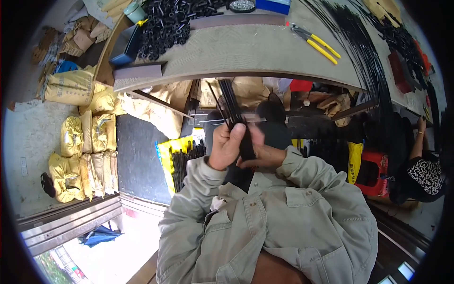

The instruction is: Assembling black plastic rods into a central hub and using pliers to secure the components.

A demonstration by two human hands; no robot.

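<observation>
A bundle of thin black rods (230, 100) stands tilted in front of my chest, its tips fanning out toward the table. Closed around its middle is my left hand (226, 146), thumb laid across the rods. On the bundle's right side, by its lower end, is my right hand (265, 154); its fingers are smeared by motion, so their grip is unclear. The table (236, 54) lies just beyond, bearing yellow-handled pliers (318, 42) and, at the right, a long spread of thin black rods (362, 57).
Small black tubular parts (163, 28) are heaped at the table's far left, near a blue bin (125, 45). Yellow sacks (87, 137) are stacked at left. Black rods fill a yellow bag (166, 154) beside my left arm. Another person's arm (417, 139) shows near a red stool (373, 170).
</observation>
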